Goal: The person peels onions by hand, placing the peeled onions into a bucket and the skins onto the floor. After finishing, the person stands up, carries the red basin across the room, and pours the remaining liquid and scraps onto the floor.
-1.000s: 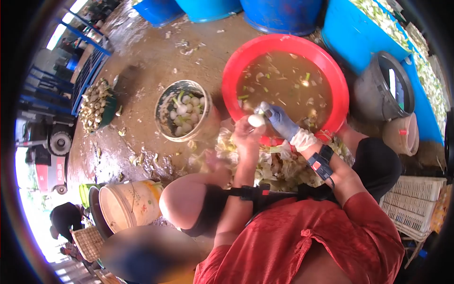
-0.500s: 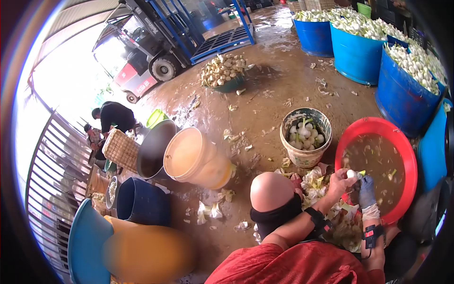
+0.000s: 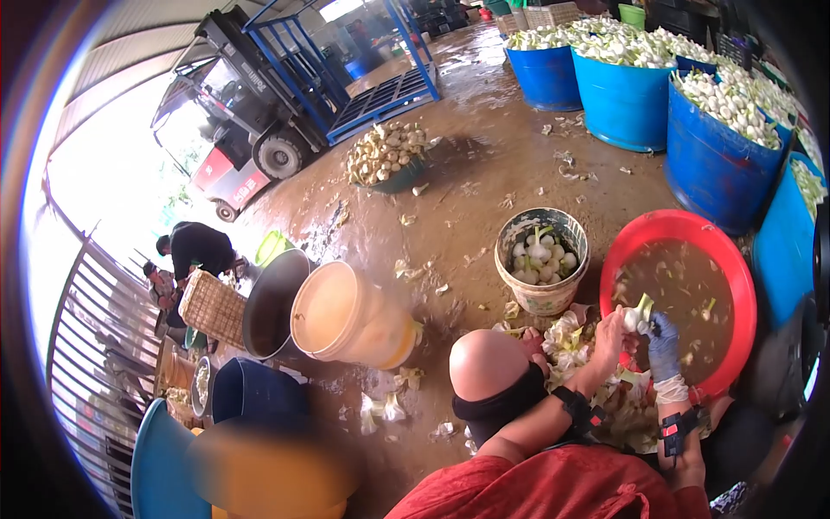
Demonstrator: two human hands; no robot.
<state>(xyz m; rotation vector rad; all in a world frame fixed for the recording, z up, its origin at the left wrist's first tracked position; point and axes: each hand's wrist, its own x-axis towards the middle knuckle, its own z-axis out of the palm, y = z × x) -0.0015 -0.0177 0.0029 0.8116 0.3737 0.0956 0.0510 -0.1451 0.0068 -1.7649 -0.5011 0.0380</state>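
A white garlic bulb (image 3: 635, 322) with a short green stem pointing up is held between my two hands, over the near left rim of a red tub (image 3: 742, 311). My bare left hand (image 3: 610, 339) has its fingers closed on the bulb's left side. In a blue-grey glove, my right hand (image 3: 665, 348) grips it from the right; its fingertips are partly hidden. The tub holds brown water with floating scraps. Peeled garlic bulbs (image 3: 543, 259) lie in a dirty white bucket (image 3: 540, 300) left of the tub. Leafy peelings (image 3: 566, 342) are heaped below my hands.
Large blue barrels (image 3: 618, 104) full of garlic stand at the back right. A heaped basin of bulbs (image 3: 386, 156) sits on the wet floor. A cream bucket (image 3: 380, 324) and a dark blue tub (image 3: 259, 389) lie left. A forklift (image 3: 246, 121) and bending person (image 3: 199, 251) are farther back.
The garlic bulb has turned so its green stem points upward instead of right, toward the glove. My hands stay together at the tub's rim. The whole view has shifted slightly.
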